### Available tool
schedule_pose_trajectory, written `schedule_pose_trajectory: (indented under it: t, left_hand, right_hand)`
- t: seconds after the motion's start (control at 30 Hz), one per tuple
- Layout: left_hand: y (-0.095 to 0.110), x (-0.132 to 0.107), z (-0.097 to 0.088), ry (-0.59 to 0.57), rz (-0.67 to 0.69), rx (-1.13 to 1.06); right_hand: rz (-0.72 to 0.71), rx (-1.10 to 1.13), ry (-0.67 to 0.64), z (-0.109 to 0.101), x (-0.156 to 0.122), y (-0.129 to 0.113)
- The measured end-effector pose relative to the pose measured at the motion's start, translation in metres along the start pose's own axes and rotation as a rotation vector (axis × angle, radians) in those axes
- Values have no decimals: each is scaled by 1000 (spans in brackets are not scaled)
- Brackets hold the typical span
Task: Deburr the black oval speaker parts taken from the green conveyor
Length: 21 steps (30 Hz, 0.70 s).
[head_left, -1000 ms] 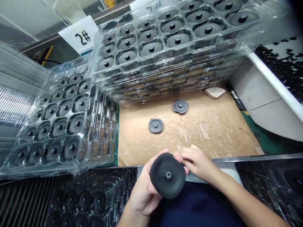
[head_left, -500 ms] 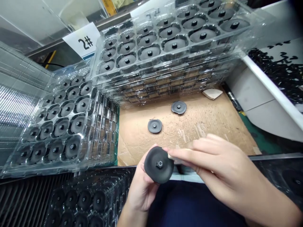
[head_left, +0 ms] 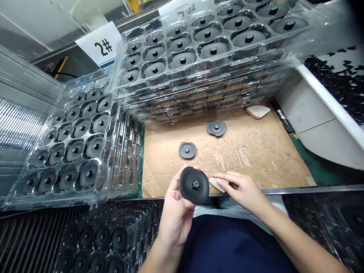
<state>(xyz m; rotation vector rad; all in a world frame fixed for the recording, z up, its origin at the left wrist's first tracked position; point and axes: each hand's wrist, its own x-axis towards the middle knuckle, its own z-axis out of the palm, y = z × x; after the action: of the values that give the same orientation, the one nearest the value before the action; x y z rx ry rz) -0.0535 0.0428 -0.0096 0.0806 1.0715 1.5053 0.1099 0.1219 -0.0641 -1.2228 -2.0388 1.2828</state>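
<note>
Clear plastic tray (head_left: 71, 200) lies left of the fingers. Left hand (head_left: 176, 220) clenches black rubber disc (head_left: 194, 185), face up; right hand (head_left: 241, 191) pinches pale pad (head_left: 216, 184) at its rim. Risk: uneven pad pressure could twist the disc loose.

Both bare hands are held low and close together in front of the body, with the forearms angling in from the bottom of the view. The left forearm (head_left: 150, 262) rises steeply to a bent wrist, and the left hand (head_left: 176, 217) stands with its palm turned inward, thumb forward and fingers curled upward. The right forearm (head_left: 301, 242) slants in from the lower right. The right hand (head_left: 241, 192) lies back uppermost, its fingers (head_left: 229, 178) bent and pinched toward the thumb, just beside the left hand.
</note>
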Motion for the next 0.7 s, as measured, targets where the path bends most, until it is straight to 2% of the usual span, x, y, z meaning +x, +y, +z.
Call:
schedule_pose_trajectory:
  t: [0.1, 0.2, 0.27, 0.3, 0.37, 0.43, 0.5, 0.57, 0.63, 0.7]
  left_hand:
    - [-6, 2, 5, 46, 100, 20]
    - [-8, 0, 9, 97, 204, 67]
    - [-6, -1, 11, 145, 260, 102]
    - [-5, -2, 10, 164, 274, 118]
    - [-2, -3, 8, 175, 291, 125]
    - [0, -4, 6, 157, 299, 113]
    - [-1, -5, 6, 137, 315, 113]
    - [-3, -7, 8, 108, 330, 130]
    - [-4, -9, 12, 69, 340, 148]
    - [-5, -12, 17, 32, 352, 161]
  right_hand:
    - [-9, 53, 130, -5, 2, -39]
    - [-247, 122, 291, -9, 5, -89]
    - [-361, 127, 263, -8, 4, -108]
    - [-354, 133, 192, -8, 2, -110]
    - [-242, 162, 24, -11, -4, -103]
    - [-109, 184, -54, -17, -10, -87]
    - [-10, 194, 20, -24, -16, -75]
    - [20, 205, 139, -28, -20, -74]
    - [-61, 197, 233, -27, -20, -86]
    - [-246, 157, 283, -23, -16, -103]
